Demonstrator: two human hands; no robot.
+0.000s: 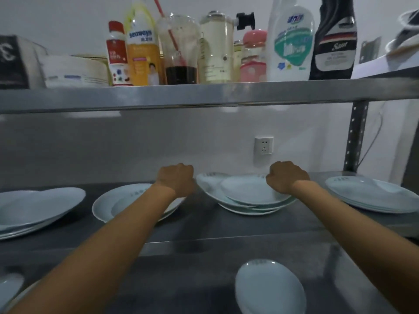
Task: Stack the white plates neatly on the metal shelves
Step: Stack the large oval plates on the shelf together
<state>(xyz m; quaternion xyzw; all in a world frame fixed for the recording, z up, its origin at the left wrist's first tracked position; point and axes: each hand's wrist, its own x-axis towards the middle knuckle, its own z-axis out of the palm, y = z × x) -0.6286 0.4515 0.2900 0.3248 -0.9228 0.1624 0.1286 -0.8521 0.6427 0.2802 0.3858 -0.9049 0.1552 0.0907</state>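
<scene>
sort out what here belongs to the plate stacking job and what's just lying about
Job: left hand, right hand, messy middle stack, far-left pile, second pile, right pile, lone plate below, metal shelf.
Lying about: top-shelf bottles, cup with straw, wall socket.

Four groups of plates sit in a row on the middle shelf [204, 225]: the left stack [34, 207] at its left edge, the second stack [127, 200] beside it, the central stack [244, 196] nearer the back, and the right stack [374, 196] at the right edge. The left hand [175, 180] and right hand [286, 176] flank the central stack (one at each rim). Bottles [291, 46] line the upper shelf [204, 94]. A single plate [269, 288] lies on the lower shelf [181, 279], right of its middle.
</scene>
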